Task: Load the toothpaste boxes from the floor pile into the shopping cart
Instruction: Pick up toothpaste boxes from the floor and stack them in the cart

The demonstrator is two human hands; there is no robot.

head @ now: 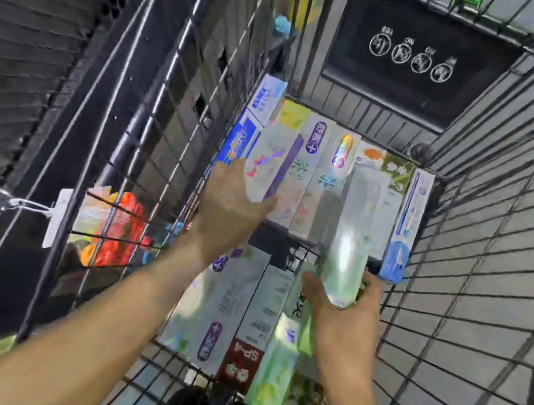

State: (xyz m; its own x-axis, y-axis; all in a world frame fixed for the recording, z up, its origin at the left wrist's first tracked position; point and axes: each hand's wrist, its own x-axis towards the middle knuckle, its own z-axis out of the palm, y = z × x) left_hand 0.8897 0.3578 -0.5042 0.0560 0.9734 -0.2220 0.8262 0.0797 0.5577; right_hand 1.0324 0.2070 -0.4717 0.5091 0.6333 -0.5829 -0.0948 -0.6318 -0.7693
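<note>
Grey wire mesh surrounds us on every side: we are looking down into the shopping cart (pixel 479 255), its floor lined with toothpaste boxes. Our right hand (pixel 346 314) grips the near end of a pale green box (pixel 347 249), thumb on one side and fingers curled round the other, holding it lengthwise just above the boxes already laid down. Our left hand (pixel 232 207) holds a white box with a purple edge (pixel 273 165) by its near end, the fingers wrapped under it and the box tilted up toward the far left corner of the cart. Beneath both hands the far row of boxes (pixel 328 177) lies side by side, running from a blue-and-white one at the left wall to a white-and-blue one against the right wall. Closer to us a second row (pixel 241 320) lies flat, among them a white box with a red end and a light green one. Farther out, on the cart's back panel, a black plate with four round white symbols (pixel 415 56) faces us. Outside the left wall, blurred red and orange packaging (pixel 115 231) shows through the wires, beside a white tag (pixel 57 217) clipped to the mesh.
</note>
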